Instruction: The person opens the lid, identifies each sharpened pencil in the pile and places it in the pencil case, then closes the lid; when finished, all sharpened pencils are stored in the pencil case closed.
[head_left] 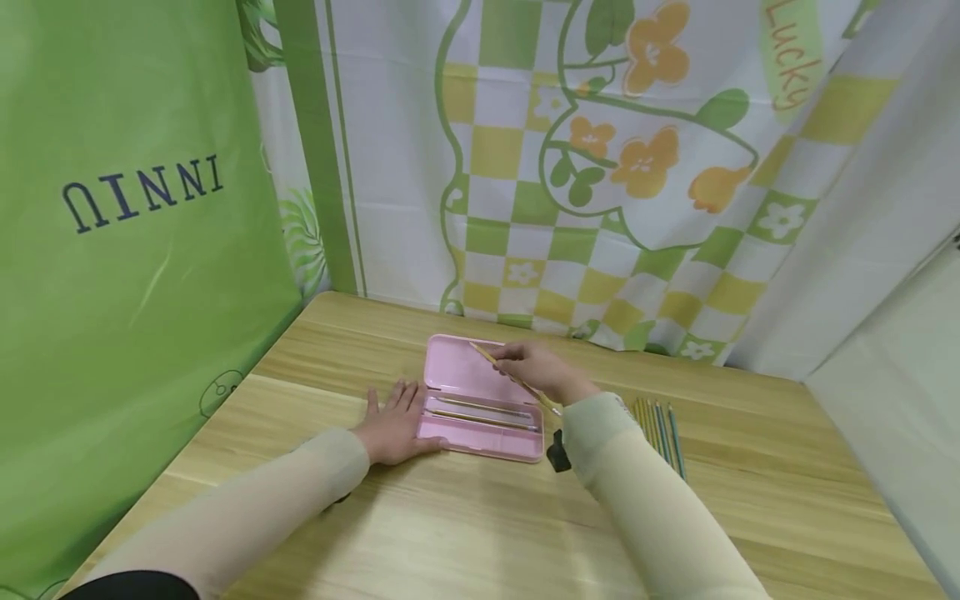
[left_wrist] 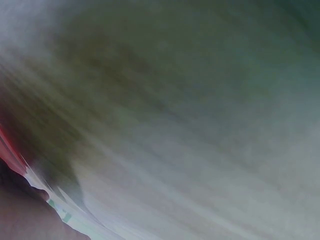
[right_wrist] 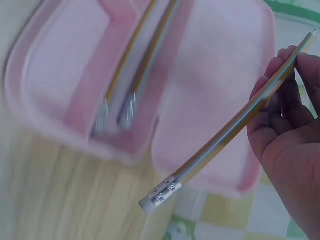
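A pink pencil case [head_left: 483,438] lies with its lid raised back on the wooden table. Two pencils [right_wrist: 146,67] lie side by side in its long compartment. My left hand [head_left: 393,427] rests with spread fingers at the case's left end, the thumb along the near corner. In the left wrist view only part of that hand [left_wrist: 30,216] shows, in the lower left corner. Over the lid, my right hand [head_left: 542,369] pinches a yellow pencil [right_wrist: 225,135] near its sharpened tip. Its eraser end slants down toward the case's right side, apart from the case.
Several yellow and blue pencils [head_left: 660,429] lie in a row on the table [head_left: 480,517], right of the case and partly behind the right sleeve. A patterned curtain [head_left: 525,208] hangs along the back edge; a green cloth [head_left: 150,292] hangs at the left.
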